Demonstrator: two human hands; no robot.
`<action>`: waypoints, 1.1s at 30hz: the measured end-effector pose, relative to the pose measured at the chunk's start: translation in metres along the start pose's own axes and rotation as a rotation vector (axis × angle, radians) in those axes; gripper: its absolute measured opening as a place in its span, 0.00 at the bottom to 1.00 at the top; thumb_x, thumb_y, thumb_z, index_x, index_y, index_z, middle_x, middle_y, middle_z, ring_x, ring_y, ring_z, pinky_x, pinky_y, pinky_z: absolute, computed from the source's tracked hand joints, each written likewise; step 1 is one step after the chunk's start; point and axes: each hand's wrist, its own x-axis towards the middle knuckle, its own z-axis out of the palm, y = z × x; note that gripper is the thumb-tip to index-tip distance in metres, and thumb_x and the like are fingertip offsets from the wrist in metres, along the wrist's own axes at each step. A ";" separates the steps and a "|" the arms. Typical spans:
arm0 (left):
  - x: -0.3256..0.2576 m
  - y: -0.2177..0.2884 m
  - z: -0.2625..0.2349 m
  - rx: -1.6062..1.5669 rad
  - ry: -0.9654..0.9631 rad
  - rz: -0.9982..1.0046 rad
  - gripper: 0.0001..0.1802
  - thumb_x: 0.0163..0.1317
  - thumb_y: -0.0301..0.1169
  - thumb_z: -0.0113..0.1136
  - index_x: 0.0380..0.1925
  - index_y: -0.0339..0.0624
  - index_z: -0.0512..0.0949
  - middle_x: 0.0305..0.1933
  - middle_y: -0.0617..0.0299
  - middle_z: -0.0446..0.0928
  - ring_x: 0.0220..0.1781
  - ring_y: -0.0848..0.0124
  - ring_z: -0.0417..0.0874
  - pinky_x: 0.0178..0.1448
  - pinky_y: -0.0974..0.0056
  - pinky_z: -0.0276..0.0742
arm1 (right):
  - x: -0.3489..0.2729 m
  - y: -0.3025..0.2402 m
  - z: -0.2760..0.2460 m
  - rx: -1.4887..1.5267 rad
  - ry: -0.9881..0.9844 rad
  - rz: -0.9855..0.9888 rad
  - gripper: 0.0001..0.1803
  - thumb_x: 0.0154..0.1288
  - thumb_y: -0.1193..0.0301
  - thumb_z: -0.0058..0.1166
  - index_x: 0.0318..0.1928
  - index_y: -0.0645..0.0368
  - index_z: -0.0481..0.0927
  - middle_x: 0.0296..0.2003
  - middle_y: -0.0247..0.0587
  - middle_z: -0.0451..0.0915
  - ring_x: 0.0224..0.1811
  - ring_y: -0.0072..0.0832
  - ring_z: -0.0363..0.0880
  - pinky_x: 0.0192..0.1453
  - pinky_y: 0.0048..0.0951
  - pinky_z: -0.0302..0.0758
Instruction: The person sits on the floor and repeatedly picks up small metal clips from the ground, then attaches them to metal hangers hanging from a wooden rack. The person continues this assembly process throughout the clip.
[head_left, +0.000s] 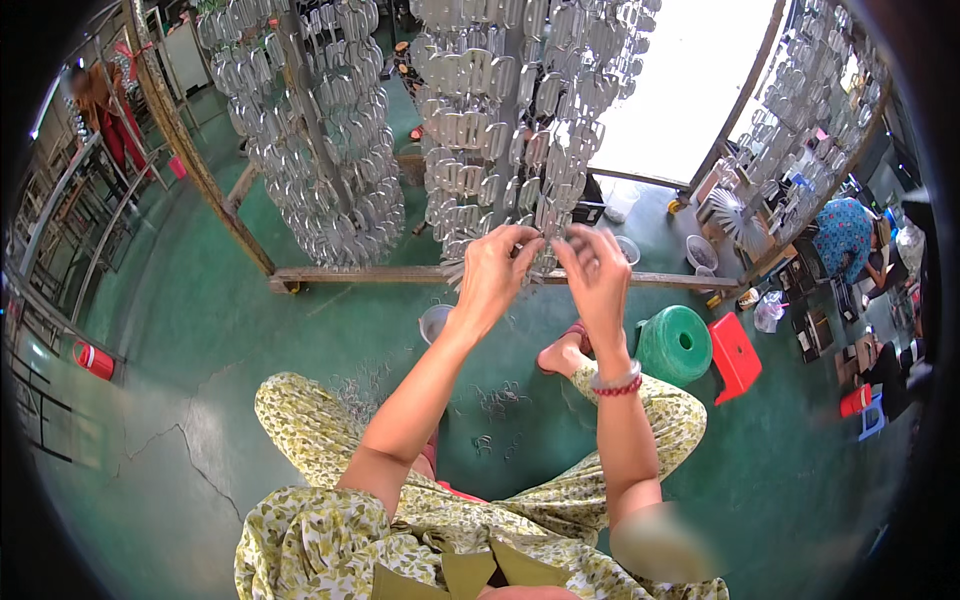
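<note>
- Here, silvery metal pieces [475,140] hang in a dense column, its lower end at the wooden bar [380,274].
- Left hand [492,268]: by the bar, at the column's foot, thumb and fingers bent together; whether they grip a piece, I cannot tell.
- Right hand [600,272]: by the bar too, fingers curled, their hold unclear.
- Loose metal bits [500,400]: on the floor, this side of the bar.
- Green round stool [660,352]: this side of the bar, toward its right end.

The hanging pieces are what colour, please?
The hanging pieces are silvery grey, clearest in the head view.
</note>
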 end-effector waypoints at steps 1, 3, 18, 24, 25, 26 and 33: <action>0.001 0.003 -0.001 -0.001 0.007 0.015 0.07 0.58 0.27 0.63 0.35 0.35 0.82 0.32 0.48 0.81 0.29 0.58 0.82 0.35 0.59 0.75 | 0.013 -0.014 0.001 -0.008 0.008 -0.025 0.08 0.54 0.73 0.65 0.35 0.61 0.84 0.24 0.39 0.78 0.20 0.26 0.71 0.26 0.28 0.69; -0.002 0.005 -0.002 0.002 0.022 0.030 0.07 0.58 0.26 0.63 0.34 0.35 0.82 0.31 0.49 0.81 0.28 0.59 0.82 0.34 0.60 0.75 | 0.024 -0.019 0.004 -0.041 0.021 -0.070 0.07 0.54 0.73 0.65 0.33 0.63 0.83 0.22 0.40 0.77 0.20 0.27 0.71 0.26 0.28 0.68; -0.050 0.020 -0.008 -0.116 -0.140 -0.144 0.06 0.61 0.27 0.63 0.34 0.35 0.83 0.20 0.66 0.79 0.21 0.84 0.75 0.23 0.76 0.69 | -0.079 0.038 -0.002 0.581 -0.152 0.103 0.13 0.61 0.81 0.58 0.48 0.66 0.77 0.36 0.34 0.82 0.30 0.12 0.75 0.32 0.14 0.74; -0.059 0.006 0.026 -0.136 -0.258 -0.205 0.05 0.61 0.26 0.63 0.33 0.34 0.82 0.18 0.68 0.77 0.19 0.86 0.71 0.22 0.76 0.66 | -0.111 0.037 -0.008 0.470 0.041 0.497 0.13 0.58 0.84 0.60 0.45 0.66 0.78 0.34 0.34 0.82 0.29 0.09 0.75 0.30 0.10 0.72; -0.061 0.005 0.031 -0.152 -0.284 -0.223 0.05 0.61 0.25 0.63 0.33 0.34 0.82 0.18 0.68 0.77 0.19 0.86 0.71 0.22 0.76 0.65 | -0.113 0.042 -0.010 0.470 0.080 0.536 0.13 0.58 0.84 0.60 0.45 0.66 0.78 0.34 0.33 0.82 0.29 0.10 0.75 0.30 0.11 0.72; -0.059 0.004 0.031 -0.219 -0.347 -0.269 0.05 0.60 0.24 0.64 0.34 0.34 0.83 0.21 0.67 0.78 0.22 0.85 0.72 0.25 0.77 0.67 | -0.114 0.046 -0.013 0.423 0.110 0.479 0.11 0.58 0.82 0.61 0.42 0.66 0.80 0.33 0.33 0.83 0.30 0.11 0.76 0.31 0.13 0.72; -0.109 -0.080 0.054 0.120 -1.071 -0.356 0.06 0.57 0.24 0.60 0.33 0.32 0.81 0.24 0.58 0.81 0.22 0.76 0.80 0.28 0.68 0.76 | -0.135 0.101 -0.043 0.112 0.135 0.314 0.11 0.57 0.83 0.63 0.41 0.66 0.82 0.37 0.36 0.85 0.38 0.17 0.81 0.38 0.17 0.77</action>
